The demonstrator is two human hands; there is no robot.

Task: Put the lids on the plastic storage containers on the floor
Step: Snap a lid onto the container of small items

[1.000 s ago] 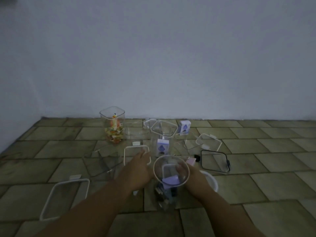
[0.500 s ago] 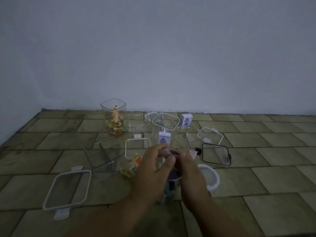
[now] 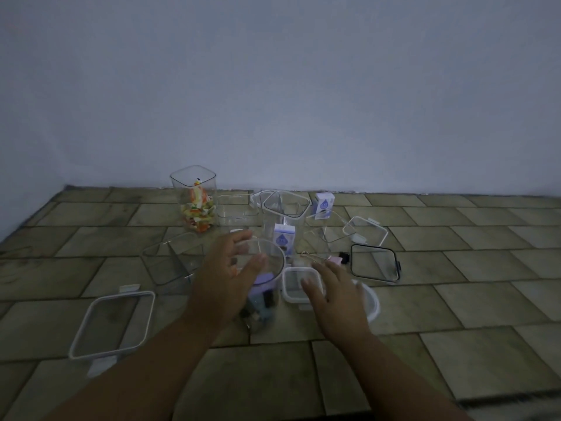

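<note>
A round clear container point(image 3: 274, 260) stands on the floor point(image 3: 461, 302), well short of the wall edge. The left hand point(image 3: 226, 278) is set against its rim, fingers spread wide. The right hand point(image 3: 337, 296) is held flat, fingers straight, over a small square lid point(image 3: 290, 284) just right of the container, with a round white lid point(image 3: 373, 302) beside it.

L hand point(image 3: 230, 268) spread open at side of round clear container point(image 3: 267, 296), fingertips near its rim. R hand point(image 3: 331, 296) flat, fingers straight, over small square white-rimmed lid point(image 3: 291, 284); round white lid point(image 3: 372, 302) just beside, black-rimmed lid point(image 3: 375, 262) behind, on floor point(image 3: 455, 299)
</note>
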